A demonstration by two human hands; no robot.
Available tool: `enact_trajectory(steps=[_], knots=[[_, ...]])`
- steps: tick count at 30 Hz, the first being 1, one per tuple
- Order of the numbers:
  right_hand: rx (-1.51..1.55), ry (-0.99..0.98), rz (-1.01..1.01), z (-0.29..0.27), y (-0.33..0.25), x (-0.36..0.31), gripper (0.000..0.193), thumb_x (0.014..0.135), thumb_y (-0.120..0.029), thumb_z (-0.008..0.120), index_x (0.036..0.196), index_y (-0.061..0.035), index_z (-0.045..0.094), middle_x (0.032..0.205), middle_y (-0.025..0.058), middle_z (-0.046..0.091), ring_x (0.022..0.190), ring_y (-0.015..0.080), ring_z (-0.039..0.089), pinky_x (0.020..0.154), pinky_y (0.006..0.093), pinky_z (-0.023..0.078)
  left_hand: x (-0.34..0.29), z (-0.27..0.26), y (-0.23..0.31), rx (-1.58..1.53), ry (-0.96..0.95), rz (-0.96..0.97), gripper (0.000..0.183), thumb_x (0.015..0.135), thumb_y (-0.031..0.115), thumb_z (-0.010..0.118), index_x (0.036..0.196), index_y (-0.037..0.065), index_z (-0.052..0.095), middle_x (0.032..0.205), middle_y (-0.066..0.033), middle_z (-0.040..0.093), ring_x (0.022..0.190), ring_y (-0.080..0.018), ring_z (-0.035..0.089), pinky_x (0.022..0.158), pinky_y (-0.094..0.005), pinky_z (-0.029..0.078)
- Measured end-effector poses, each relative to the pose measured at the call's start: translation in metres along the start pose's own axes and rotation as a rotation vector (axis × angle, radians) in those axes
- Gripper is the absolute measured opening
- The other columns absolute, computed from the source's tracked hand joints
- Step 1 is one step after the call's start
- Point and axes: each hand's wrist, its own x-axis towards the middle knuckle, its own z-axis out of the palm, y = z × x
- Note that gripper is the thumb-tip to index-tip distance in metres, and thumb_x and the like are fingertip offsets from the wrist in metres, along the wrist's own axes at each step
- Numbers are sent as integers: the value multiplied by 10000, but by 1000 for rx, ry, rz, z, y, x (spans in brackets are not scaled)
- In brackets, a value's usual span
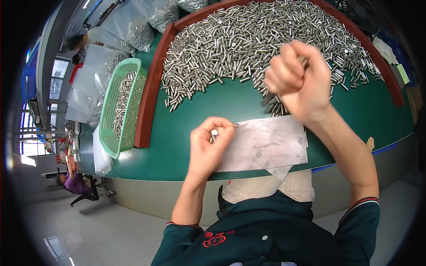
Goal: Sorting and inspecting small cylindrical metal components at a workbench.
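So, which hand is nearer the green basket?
The left hand, at the left edge of the white sheet; the right hand is farther off, near metal pins.

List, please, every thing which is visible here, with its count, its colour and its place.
metal pins: uncountable, silver, heaped on the table
table: one, green, before the person
border: several sections, reddish-brown, around the heap's left, back and right
basket: one, light green, left of the border, holding metal parts
bags: several, clear, upper left, holding metal parts
sheet: at least one, whitish, stained, at the table's front edge
fan: one, black, top right
other people: at least two, one in purple, left background
shirt: one, dark green, bottom
left grip: one, bare, over the sheet's left side, holding at least one pin
right grip: one, bare, blurred, curled above the heap's front; contents unclear
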Motion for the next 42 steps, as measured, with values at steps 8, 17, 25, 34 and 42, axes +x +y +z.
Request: enact_trajectory(steps=[8,17,25,34,42], knots=[[241,-26,20,-50,-49,21,365,876,-214,348,529,-133,274,438,-41,183,386,84,154,384,231,167,37,-29,7,-1073,-505,-410,79,884,133,486,869,56,493,829,-42,475,545,-33,284,458,-150,273],[169,-27,54,-51,-44,23,374,886,-226,338,529,-126,289,435,-39,187,383,82,156,386,231,168,86,-20,-5,-969,-387,-412,179,888,161,471,975,8,501,778,-60,481,554,-64,318,455,-177,281],[58,-138,84,-27,-36,26,405,905,-267,318,526,-133,273,428,-48,198,381,74,145,387,232,156,63,-49,-2,-982,-310,-567,360,920,321,375,996,-12,487,780,-64,486,529,-68,309,446,-178,278],[52,20,41,-23,-40,7,428,920,-277,313,516,-139,284,401,-46,200,345,67,131,349,225,126,48,-155,50,-977,200,46,128,911,148,415,898,31,463,651,14,339,500,-57,274,418,-179,235],[53,25,16,-23,-41,12,408,919,-263,317,532,-136,296,409,-46,205,354,64,138,355,222,135,66,-212,30,1433,1096,364,539,820,349,535,1220,22,380,1277,-187,357,1182,-322,348,959,-439,269]])
